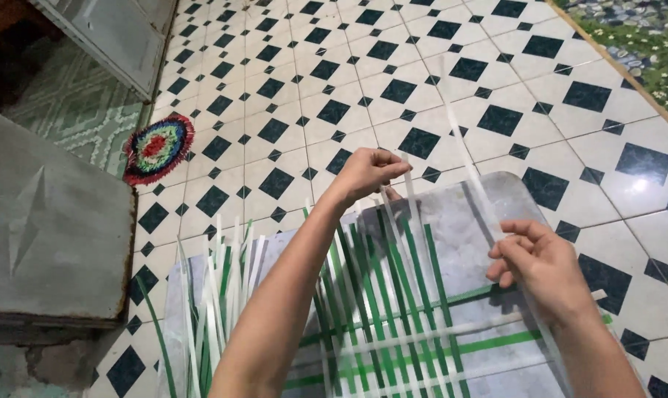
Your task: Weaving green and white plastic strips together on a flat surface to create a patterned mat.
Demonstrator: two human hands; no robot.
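A grey board [496, 199] lies on the tiled floor with a weave of green and white strips [393, 309] on it. My left hand [367, 173] reaches to the far ends of the upright strips and pinches the tips of a few of them. My right hand [533, 265] holds a long translucent white strip [467, 147] that slants up and away over the board's right side. A loose bundle of green and white strips [216, 295] lies fanned at the board's left edge.
The floor has white tiles with black diamonds [393, 88]. A round multicoloured mat [157, 147] lies to the left. A grey concrete slab [46, 228] stands at the left, a metal door [113, 37] behind it, and a flowered panel [636, 44] at top right.
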